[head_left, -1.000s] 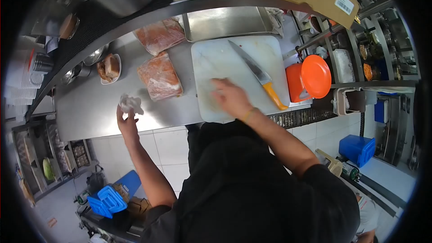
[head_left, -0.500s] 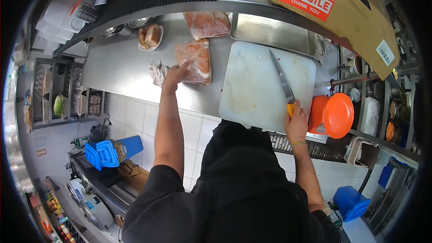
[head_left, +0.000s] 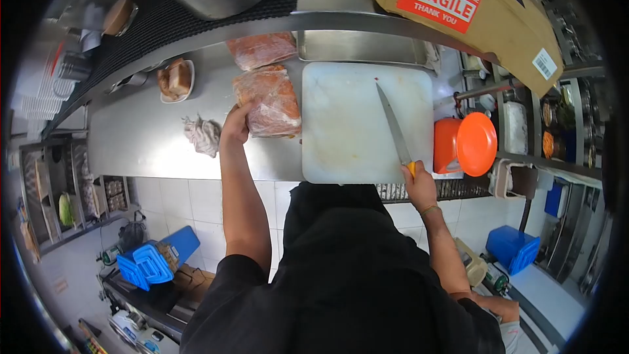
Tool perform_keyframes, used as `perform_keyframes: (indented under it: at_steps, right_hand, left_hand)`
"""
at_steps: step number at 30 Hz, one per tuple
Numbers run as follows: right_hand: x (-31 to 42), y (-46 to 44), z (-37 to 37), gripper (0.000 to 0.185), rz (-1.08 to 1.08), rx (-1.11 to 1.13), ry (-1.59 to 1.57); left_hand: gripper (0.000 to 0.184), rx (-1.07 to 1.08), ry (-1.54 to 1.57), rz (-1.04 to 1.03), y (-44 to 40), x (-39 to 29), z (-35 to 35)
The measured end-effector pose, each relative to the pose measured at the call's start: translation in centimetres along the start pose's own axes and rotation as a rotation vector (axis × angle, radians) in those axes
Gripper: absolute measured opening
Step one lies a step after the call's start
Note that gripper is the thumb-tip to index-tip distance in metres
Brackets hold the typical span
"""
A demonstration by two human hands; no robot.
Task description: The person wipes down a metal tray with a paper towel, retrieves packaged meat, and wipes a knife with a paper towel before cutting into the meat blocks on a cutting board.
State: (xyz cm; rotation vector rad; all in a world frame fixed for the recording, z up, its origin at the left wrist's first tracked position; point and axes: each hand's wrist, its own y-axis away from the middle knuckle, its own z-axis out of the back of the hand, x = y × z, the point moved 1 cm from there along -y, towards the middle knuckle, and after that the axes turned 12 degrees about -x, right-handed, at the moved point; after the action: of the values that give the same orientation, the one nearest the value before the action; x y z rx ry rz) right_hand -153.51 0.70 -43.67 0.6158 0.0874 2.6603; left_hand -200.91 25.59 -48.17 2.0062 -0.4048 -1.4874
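Observation:
My left hand (head_left: 235, 124) grips the near left edge of a slab of raw meat (head_left: 272, 98), pink with pale, whitish patches. Its right side comes right up to the white cutting board (head_left: 347, 124). In my right hand (head_left: 420, 185) is the yellow handle of a long knife (head_left: 393, 121); the blade lies over the board, tip pointing away from me. A second raw meat slab (head_left: 262, 49) sits just behind the first. To the left of my left hand is a crumpled cloth (head_left: 202, 134).
A white dish (head_left: 190, 85) holding brownish chunks stands at the back left of the steel counter (head_left: 131, 131). Behind the board is a metal tray (head_left: 360, 46). An orange container (head_left: 449, 147) stands at right. A shelf with a cardboard box (head_left: 504, 33) overhangs the back.
The near slab has moved right, closing the gap to the board, with my left hand now gripping its edge. The knife stays in my right hand over the board. The view has shifted.

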Motion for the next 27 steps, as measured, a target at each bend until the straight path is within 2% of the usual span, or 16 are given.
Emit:
perform_keyframes:
  at_steps: [6,12,15,18,20,24,27]
  right_hand:
    - [0.3,-0.2,1.1,0.044,0.019,0.009,-0.048]
    - [-0.1,-0.6,1.0,0.042,0.031,0.036,-0.096]
    - [-0.5,-0.4,0.7,0.04,0.028,0.014,-0.124]
    - [-1.3,0.4,0.0,0.039,-0.018,0.0,-0.168]
    - [-2.2,0.7,-0.4,0.038,-0.082,0.036,-0.221]
    - [-2.1,1.2,0.7,0.037,-0.057,0.019,-0.205]
    - [-1.9,1.5,1.9,0.036,0.002,-0.033,-0.202]
  left_hand:
    - [0.078,-0.075,0.0,-0.025,0.8,0.8,-1.3]
    - [0.066,0.006,0.1,-0.064,1.1,1.8,0.1]
    - [0.065,0.034,0.11,-0.086,2.2,1.4,0.1]
    - [0.069,0.147,0.04,-0.155,5.4,-1.1,-3.0]
    - [0.07,0.242,-0.099,-0.175,6.5,-2.7,-6.2]
    - [0.071,0.423,-0.343,-0.133,4.8,-2.1,-12.7]
    - [0.073,0.486,-0.678,-0.096,3.5,-1.1,-17.3]
